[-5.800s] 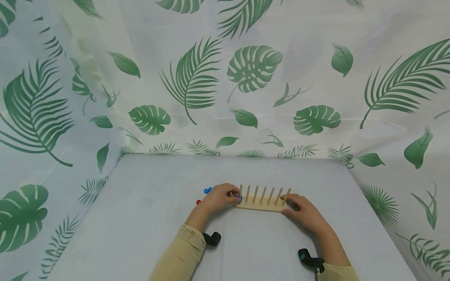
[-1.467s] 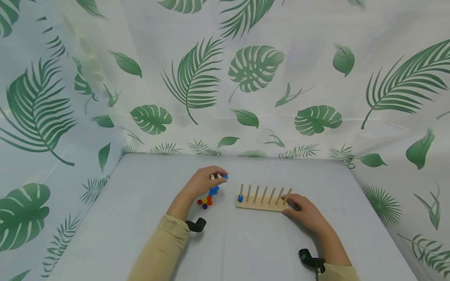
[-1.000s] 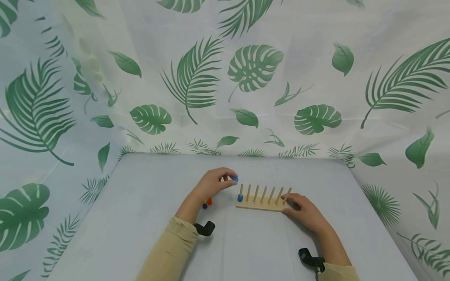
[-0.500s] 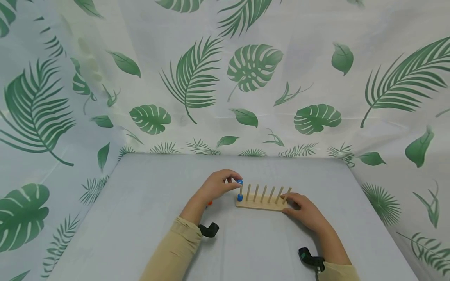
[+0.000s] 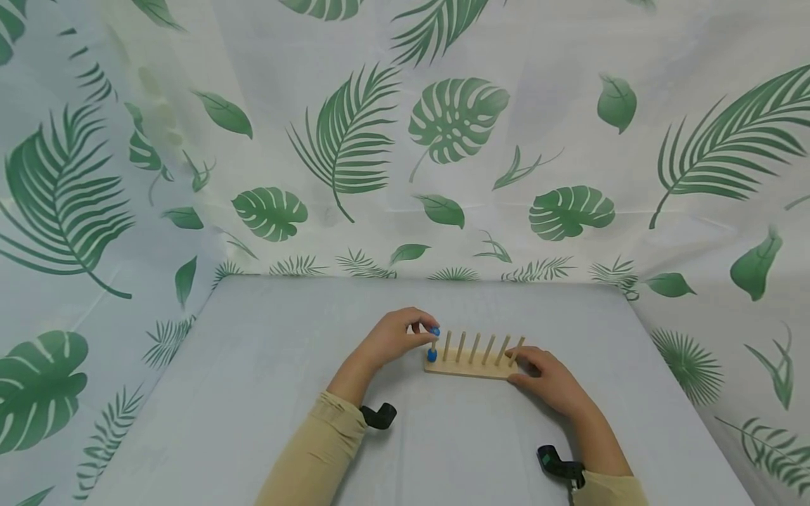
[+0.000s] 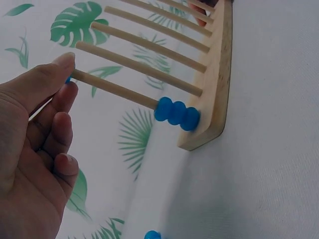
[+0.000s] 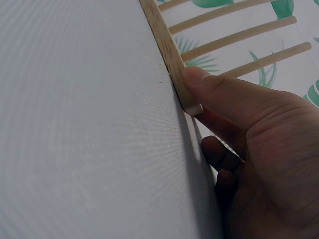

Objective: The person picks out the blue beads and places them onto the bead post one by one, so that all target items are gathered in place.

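Note:
A wooden peg board [image 5: 471, 368] with a row of upright pegs stands on the table. At its left end, my left hand [image 5: 395, 337] pinches a blue bead [image 5: 436, 331] between thumb and forefinger at the top of the first peg. Most of that bead is hidden behind the fingers in the left wrist view. Lower on the same peg sit three blue beads [image 6: 175, 113], stacked at the base. My right hand [image 5: 553, 383] grips the board's right end, its thumb on the front edge. The other pegs carry no beads.
Another blue bead [image 6: 153, 235] shows at the bottom of the left wrist view. In the head view the left hand and forearm cover the spot where loose beads lay. A leaf-print curtain [image 5: 354, 232] hangs behind the white table [image 5: 468, 443].
My left hand has carried a blue bead from the loose beads rightward to the first peg's top. The loose beads became covered by the left arm. The right hand stays on the board.

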The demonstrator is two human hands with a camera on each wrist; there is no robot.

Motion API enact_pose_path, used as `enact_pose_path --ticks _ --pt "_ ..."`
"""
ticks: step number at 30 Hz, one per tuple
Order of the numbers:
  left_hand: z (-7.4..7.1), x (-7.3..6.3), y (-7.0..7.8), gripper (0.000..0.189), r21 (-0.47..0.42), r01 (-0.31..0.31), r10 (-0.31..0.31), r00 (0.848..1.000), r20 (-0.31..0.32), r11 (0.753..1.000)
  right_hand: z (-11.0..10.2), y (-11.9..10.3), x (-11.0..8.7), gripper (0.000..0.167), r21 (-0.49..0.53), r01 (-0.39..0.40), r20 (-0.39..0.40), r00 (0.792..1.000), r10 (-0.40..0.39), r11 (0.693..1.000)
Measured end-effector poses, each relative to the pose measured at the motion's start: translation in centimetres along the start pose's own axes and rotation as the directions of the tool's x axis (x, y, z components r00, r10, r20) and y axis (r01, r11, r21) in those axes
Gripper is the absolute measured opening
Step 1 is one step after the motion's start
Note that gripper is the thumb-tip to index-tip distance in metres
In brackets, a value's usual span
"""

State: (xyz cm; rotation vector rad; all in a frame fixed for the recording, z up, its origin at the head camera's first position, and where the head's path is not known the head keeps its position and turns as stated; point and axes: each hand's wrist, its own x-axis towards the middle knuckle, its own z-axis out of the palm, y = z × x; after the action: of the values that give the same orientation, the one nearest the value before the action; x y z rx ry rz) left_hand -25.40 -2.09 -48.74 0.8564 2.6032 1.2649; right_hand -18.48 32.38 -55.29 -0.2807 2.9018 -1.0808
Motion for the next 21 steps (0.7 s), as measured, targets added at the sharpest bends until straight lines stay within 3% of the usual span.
enact_pose_path --ticks 11,21 --pt "0.6 0.0 -0.9 0.022 0.038 0.0 -0.002 0.999 0.041 0.999 -0.1 -0.1 -0.1 0.045 0.006 -0.001 0.004 1.0 0.001 1.0" --pt "1.4 -0.2 -1.8 0.022 -0.008 0.052 -0.051 0.995 0.082 0.999 0.0 0.0 -0.1 0.044 0.021 0.005 0.001 1.0 -0.005 1.0"
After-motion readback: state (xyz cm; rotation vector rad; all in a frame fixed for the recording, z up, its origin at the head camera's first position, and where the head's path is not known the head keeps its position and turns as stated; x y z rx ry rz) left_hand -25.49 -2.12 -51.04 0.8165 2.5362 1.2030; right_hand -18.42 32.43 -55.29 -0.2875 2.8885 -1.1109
